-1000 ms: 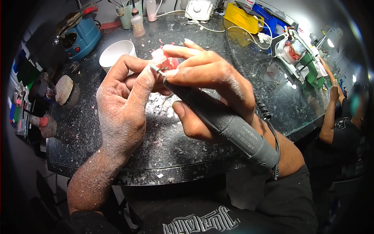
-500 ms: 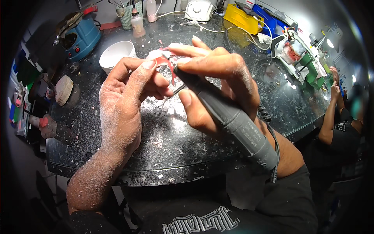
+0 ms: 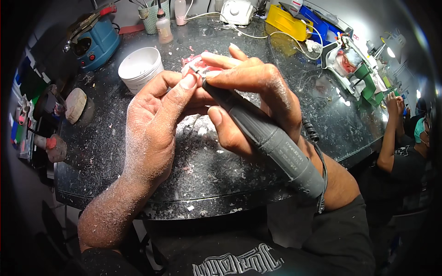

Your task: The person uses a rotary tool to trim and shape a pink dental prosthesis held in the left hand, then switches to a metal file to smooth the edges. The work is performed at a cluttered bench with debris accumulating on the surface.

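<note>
pink piece (image 3: 198,63), just one, sits at the centre of this clock, held up over one dusty black table (image 3: 216,184). it looks pink-red with paler patches, partly hidden by fingers. the table's curved near edge runs at six o'clock, below both hands. at four o'clock the right hand (image 3: 274,92) wraps one dark grey handpiece (image 3: 262,131), thumb and fingers closed about its front. at seven o'clock the left hand (image 3: 154,119) pinches the piece with its thumb and fingers. one slim metal bit (image 3: 194,69) points between ten and eleven, over the piece; i cannot tell whether it touches. near nine o'clock stands one white tub (image 3: 138,83), just beside the left hand, so room is tight there; open tabletop spreads toward three. farther off are two bottles, a dropper bottle (image 3: 164,31) and a pale bottle (image 3: 180,11), near eleven, and one yellow bin (image 3: 286,22) at two.
</note>
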The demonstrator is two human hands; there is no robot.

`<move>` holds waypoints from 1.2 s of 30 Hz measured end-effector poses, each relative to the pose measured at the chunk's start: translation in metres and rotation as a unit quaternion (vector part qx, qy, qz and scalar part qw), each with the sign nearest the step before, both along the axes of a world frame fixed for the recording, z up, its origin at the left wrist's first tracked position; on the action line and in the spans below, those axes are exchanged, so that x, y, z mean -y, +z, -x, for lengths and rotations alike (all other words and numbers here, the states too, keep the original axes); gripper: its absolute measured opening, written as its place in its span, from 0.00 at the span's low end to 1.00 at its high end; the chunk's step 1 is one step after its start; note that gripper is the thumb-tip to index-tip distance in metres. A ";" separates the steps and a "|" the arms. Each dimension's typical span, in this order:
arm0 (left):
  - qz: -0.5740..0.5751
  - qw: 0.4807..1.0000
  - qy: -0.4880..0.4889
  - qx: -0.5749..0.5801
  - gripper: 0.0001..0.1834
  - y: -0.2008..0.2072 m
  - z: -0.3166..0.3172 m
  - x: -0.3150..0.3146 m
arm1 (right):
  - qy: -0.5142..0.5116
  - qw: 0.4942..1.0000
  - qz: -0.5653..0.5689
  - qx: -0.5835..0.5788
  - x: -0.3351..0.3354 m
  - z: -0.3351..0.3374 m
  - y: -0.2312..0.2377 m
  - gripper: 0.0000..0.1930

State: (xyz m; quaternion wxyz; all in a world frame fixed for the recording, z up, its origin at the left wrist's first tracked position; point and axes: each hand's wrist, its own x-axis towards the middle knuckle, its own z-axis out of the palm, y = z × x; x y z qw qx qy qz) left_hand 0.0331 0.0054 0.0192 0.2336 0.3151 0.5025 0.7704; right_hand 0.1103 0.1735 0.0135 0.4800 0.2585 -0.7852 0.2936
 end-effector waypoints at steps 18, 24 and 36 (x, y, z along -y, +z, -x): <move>0.002 1.000 -0.001 -0.014 0.11 -0.003 0.001 0.004 | 0.022 1.000 -0.001 -0.006 0.002 0.003 -0.001 0.21; 0.008 1.000 -0.002 -0.021 0.11 -0.003 0.001 0.004 | 0.022 1.000 -0.007 -0.005 0.000 0.002 0.000 0.21; -0.010 1.000 -0.005 -0.020 0.11 -0.004 0.001 0.003 | 0.010 1.000 0.025 0.009 0.002 -0.001 0.002 0.22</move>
